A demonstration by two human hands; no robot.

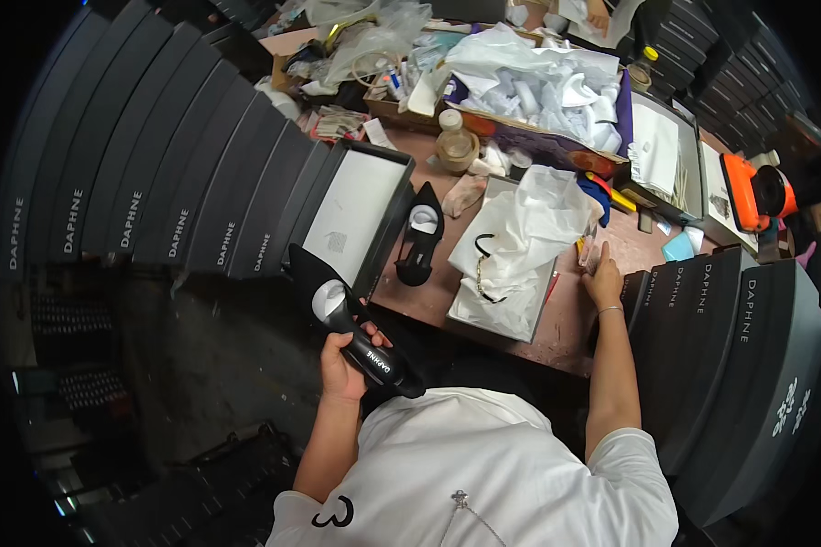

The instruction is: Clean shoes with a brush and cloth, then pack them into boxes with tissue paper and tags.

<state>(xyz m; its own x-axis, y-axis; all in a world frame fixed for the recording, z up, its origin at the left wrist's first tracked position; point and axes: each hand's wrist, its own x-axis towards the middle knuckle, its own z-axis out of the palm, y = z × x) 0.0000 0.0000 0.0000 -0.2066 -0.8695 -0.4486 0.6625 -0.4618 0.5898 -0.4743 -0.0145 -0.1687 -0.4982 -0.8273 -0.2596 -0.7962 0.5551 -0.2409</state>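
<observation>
My left hand (345, 365) is wrapped round a black pointed shoe (365, 351) with white stuffing in its toe. The shoe is tilted, toe up and left, in front of my body. A second black shoe (420, 239), also stuffed with white, lies on the table right of an open shoebox (360, 205). My right hand (604, 281) reaches to the table's right side, index finger stretched out and thumb apart. Beside its fingertips is a small pinkish item (587, 248), too small to name. Between the hands, a box with white tissue paper (493, 305) holds a dark strap (483, 269).
Stacked dark shoeboxes stand left (187, 164) and right (702, 337) of the pinkish table (410, 305). Farther back are a bottle (456, 141), a carton of crumpled white paper (543, 91), an orange tape dispenser (748, 191) and a yellow-handled tool (622, 201). Another person's hand (598, 16) shows at the top.
</observation>
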